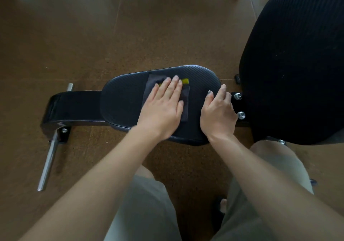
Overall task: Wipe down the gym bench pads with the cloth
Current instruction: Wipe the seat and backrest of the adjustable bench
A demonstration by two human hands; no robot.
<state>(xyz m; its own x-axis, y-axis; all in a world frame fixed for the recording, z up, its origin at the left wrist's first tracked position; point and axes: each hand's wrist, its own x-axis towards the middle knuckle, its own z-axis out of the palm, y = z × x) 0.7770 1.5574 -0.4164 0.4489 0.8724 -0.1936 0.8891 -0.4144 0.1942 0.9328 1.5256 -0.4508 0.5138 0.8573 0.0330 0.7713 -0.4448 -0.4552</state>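
Dark cloth [183, 99] flat under left hand [162, 108], on seat pad [122, 99]; right hand [217, 114] gripping pad's edge

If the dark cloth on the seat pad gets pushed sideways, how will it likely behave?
The cloth lies flat and thin, so it is probably floppy and may bunch. The left hand presses it flat, which should help it slide across the textured seat pad.

One view only, worn on the person's head, looking steeply down and slightly forward. It sits close: both forearms run up from the lower edge to the left hand [161, 108] and right hand [217, 111] at mid-frame. Just beyond each grip lies the bench [119, 99] seat pad; the floor [93, 36] fills the far half. Wide-angle bending shows at the edges.
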